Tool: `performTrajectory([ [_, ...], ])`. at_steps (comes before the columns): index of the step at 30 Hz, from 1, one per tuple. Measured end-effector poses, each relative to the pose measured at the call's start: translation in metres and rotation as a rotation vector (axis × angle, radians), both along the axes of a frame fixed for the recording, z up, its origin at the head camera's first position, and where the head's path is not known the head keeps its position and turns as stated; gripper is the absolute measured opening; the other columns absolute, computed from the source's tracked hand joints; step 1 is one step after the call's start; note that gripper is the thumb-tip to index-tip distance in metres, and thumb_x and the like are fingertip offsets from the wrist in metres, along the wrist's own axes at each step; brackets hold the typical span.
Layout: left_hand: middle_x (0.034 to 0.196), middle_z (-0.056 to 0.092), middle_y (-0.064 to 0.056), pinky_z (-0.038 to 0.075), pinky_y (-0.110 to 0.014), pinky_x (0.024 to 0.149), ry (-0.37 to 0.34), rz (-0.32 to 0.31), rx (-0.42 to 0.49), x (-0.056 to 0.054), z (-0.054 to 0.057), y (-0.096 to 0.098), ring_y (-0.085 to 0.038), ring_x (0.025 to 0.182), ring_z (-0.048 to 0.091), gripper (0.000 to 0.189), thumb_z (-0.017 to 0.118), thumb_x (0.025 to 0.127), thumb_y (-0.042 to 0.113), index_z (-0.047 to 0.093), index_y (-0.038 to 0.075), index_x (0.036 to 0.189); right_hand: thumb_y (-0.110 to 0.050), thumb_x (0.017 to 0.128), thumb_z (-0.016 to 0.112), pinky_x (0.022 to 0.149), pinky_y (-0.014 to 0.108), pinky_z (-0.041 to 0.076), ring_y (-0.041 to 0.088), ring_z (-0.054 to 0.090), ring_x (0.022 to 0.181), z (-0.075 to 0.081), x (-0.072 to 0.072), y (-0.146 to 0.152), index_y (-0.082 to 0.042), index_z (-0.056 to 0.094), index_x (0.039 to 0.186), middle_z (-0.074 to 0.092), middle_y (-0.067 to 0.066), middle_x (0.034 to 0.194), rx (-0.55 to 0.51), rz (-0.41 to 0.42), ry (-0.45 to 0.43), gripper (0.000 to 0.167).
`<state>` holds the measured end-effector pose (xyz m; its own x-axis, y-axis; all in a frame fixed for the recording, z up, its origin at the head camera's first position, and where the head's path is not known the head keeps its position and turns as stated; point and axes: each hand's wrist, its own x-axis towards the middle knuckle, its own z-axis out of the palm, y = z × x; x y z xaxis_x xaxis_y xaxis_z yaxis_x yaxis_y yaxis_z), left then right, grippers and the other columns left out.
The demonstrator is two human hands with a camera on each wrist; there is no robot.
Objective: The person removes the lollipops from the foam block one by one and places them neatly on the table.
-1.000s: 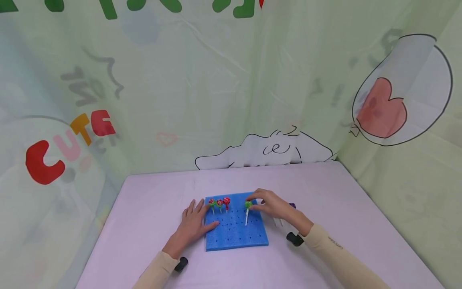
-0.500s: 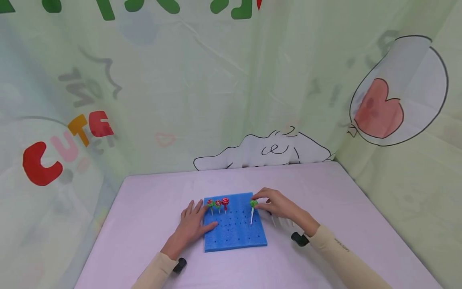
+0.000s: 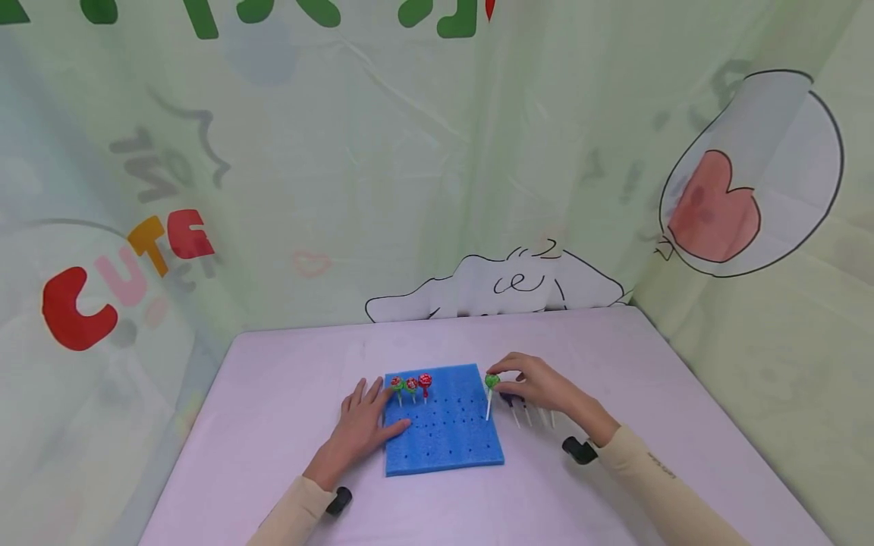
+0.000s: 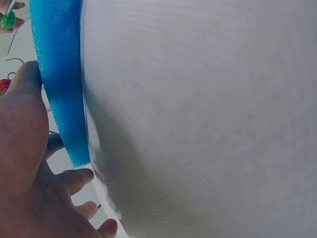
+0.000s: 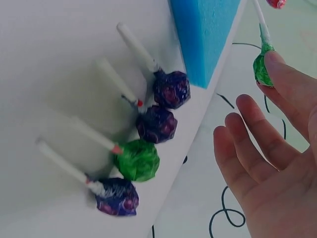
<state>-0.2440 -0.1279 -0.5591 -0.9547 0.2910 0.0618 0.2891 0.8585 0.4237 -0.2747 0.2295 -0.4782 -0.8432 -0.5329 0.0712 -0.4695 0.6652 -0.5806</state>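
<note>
A blue foam board (image 3: 444, 440) with rows of small holes lies on the table. Spread fingers of my left hand (image 3: 360, 426) rest along its left side, the thumb over the top face. Between thumb and forefinger my right hand (image 3: 539, 385) pinches a green lollipop (image 3: 492, 381) by its wrapped head, stick pointing down over the board's right edge. Whether the stick's tip touches the foam I cannot tell. Three lollipops stand upright at the board's back left: two red-and-green ones (image 3: 397, 384) and a red one (image 3: 425, 379).
Right of the board several loose lollipops lie in a row on the pale table (image 3: 293, 379): purple ones (image 5: 172, 89) and a green one (image 5: 137, 159). My right hand partly hides them in the head view. A printed curtain (image 3: 410, 189) hangs behind the table.
My right hand has moved right with the green lollipop, from over the board's holes to its right edge. The left hand stays at the board's left side.
</note>
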Motion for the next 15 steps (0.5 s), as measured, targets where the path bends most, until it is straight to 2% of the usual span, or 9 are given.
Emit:
performTrajectory([
  [5, 0.163, 0.032, -0.017, 0.021, -0.065, 0.119, 0.009, 0.004, 0.000, -0.001, -0.003, -0.001, -0.046, 0.153, 0.017, 0.079, 0.060, 0.091, 0.065, 0.048, 0.013, 0.150, -0.023, 0.097, 0.067, 0.089, 0.038, 0.057, 0.037, 0.062, 0.117, 0.001, -0.001, 0.009, -0.008, 0.068, 0.126, 0.069, 0.007, 0.120, 0.019, 0.000, -0.007, 0.033],
  [12, 0.163, 0.032, -0.017, 0.021, -0.064, 0.119, 0.010, 0.002, 0.001, -0.002, -0.004, -0.001, -0.046, 0.153, 0.017, 0.080, 0.060, 0.090, 0.066, 0.048, 0.013, 0.150, -0.021, 0.096, 0.068, 0.089, 0.048, 0.056, 0.038, 0.062, 0.115, 0.001, -0.002, 0.018, -0.005, 0.068, 0.126, 0.069, 0.008, 0.118, 0.022, 0.011, -0.009, 0.034],
  [15, 0.163, 0.032, -0.018, 0.021, -0.064, 0.119, 0.011, 0.001, 0.003, -0.003, -0.004, -0.001, -0.047, 0.153, 0.017, 0.080, 0.060, 0.090, 0.065, 0.048, 0.013, 0.149, -0.021, 0.096, 0.068, 0.089, 0.044, 0.057, 0.038, 0.062, 0.115, 0.002, -0.001, 0.021, -0.005, 0.068, 0.125, 0.069, 0.008, 0.118, 0.026, 0.003, -0.020, 0.034],
])
